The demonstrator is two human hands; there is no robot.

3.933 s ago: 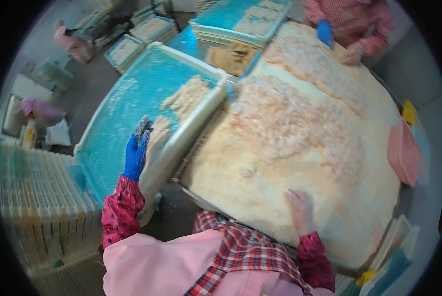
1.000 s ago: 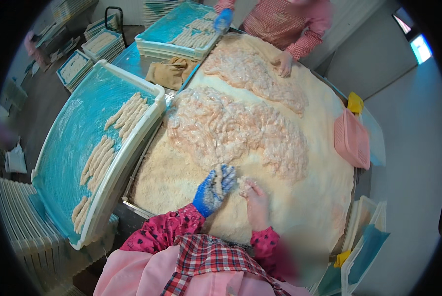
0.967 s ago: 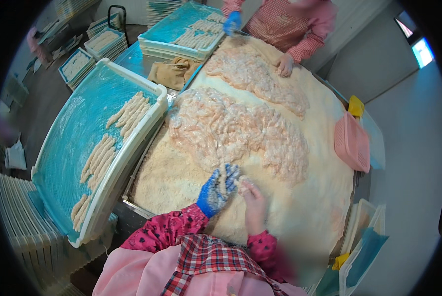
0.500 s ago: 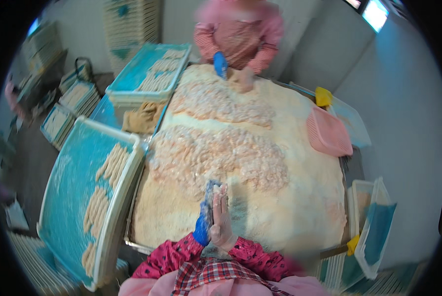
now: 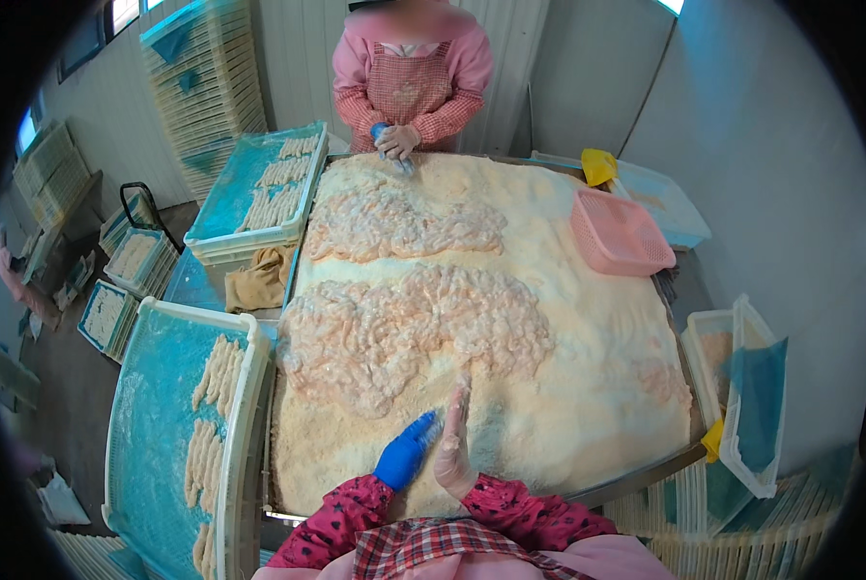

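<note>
My left hand [image 5: 407, 451], in a blue glove dusted with crumbs, is low over the near part of a table spread with pale breading crumbs [image 5: 356, 474]. Its fingers are stretched out, with nothing seen in them. Beside it, a small gap apart, my right hand [image 5: 454, 445] in a clear glove is held on edge, fingers straight and palm toward the left hand. Just beyond the fingertips lies a wide pile of wet, pinkish raw meat strips [image 5: 414, 324]. A second such pile [image 5: 404, 222] sits farther back.
To my left a blue-lined white tray [image 5: 153, 416] holds rows of coated strips; another tray [image 5: 230, 184] stands behind it, with a brown cloth [image 5: 261, 278] between. A pink basket [image 5: 619, 234] rests at the table's right. Across stands a co-worker [image 5: 409, 87], gloved hands together.
My hands, pressed palm to palm before, have come apart, the left tilting lower. The view has shifted. The co-worker's hands have come together.
</note>
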